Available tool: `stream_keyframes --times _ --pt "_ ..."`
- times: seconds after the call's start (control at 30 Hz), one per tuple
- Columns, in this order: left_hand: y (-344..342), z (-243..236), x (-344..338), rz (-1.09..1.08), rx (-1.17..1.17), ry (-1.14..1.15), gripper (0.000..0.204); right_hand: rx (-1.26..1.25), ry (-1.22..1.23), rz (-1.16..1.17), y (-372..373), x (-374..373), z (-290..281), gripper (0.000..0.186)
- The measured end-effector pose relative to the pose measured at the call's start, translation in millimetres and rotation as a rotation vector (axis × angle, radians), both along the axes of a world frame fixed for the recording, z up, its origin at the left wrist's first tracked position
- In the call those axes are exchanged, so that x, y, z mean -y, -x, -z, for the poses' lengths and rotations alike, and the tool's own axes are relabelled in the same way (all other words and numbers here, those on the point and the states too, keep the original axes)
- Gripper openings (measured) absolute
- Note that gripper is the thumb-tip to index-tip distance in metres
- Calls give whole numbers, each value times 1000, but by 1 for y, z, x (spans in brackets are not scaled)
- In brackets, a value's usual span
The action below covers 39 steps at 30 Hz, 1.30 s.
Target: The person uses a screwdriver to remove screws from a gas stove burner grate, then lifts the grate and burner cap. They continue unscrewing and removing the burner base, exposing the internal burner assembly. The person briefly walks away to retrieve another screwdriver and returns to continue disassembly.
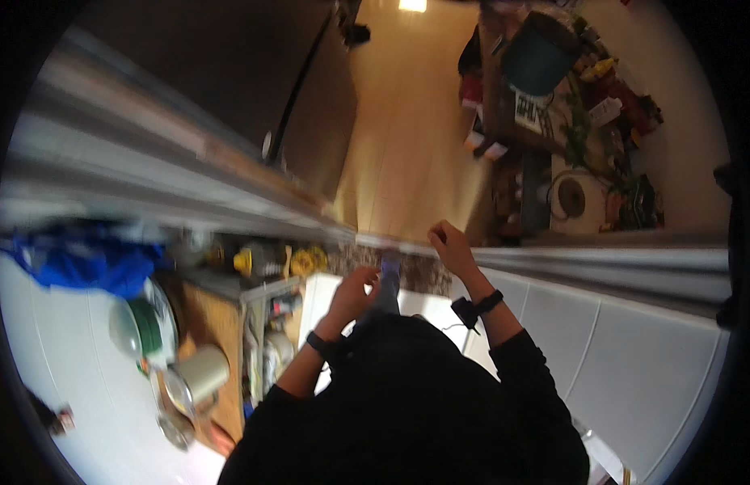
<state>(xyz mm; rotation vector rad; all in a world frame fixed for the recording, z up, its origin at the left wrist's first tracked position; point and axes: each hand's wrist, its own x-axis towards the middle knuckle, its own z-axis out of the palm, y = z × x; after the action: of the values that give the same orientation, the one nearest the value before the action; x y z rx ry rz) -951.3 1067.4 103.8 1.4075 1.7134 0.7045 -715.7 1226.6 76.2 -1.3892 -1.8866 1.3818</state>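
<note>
My left hand (pixel 359 293) hangs in front of my body, its fingers loosely bent and a little apart, with nothing visible in it. Farther forward and to the right is my right hand (pixel 452 244), its fingers curled into a loose fist; I see nothing held there. A dark band (pixel 318 343) circles my left wrist. On my right wrist a black strap carries a small dark device (pixel 465 310) with a thin cord. Neither hand touches any object. Below and between them my foot (pixel 389 271) shows over a speckled mat (pixel 427 275). The picture is blurred.
A doorway's sill (pixel 391 242) crosses ahead, with a tan tiled floor (pixel 403 137) beyond. Large dark panels (pixel 229 73) stand ahead left. To the right, a cluttered table bears a dark teal cylinder (pixel 538 56). Behind left, a wooden-topped cabinet (pixel 209 311) holds a pale canister (pixel 199 376).
</note>
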Motion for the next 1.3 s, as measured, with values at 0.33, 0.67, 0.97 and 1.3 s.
stream_keyframes --times 0.33,0.67,0.97,1.3 --pt "71 -8 -373 -121 69 -100 31 -7 93 8 57 -312 3 21" --pt "203 -20 -653 -328 -156 73 31 -109 90 15 147 -699 23 23" --pt "283 23 -1002 -265 -91 120 28 51 54 98 189 -1034 24 23" --pt "312 -10 -1524 277 -80 -120 29 -1 116 418 186 -1355 23 26"
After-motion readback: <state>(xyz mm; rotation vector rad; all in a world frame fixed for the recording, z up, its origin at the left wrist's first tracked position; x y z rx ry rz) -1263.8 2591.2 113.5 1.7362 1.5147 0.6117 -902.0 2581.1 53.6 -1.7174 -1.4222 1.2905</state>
